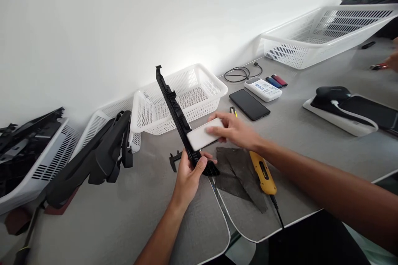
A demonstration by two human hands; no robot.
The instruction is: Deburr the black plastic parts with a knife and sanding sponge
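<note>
Over the grey worktable (139,211), the left hand (189,176) grips a long, tilted black plastic part (176,112) near its lower end, and the right hand (232,130) grasps a white rectangular block (201,136) at its side; a black caliper (175,158) lies nearby

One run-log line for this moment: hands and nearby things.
left hand: grips black part near lower end | right hand: holds white block at black part | nearby: yellow corded tool, dark cloth, white basket

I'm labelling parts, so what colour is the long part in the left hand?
The long part is black, clearest in the head view.
</note>
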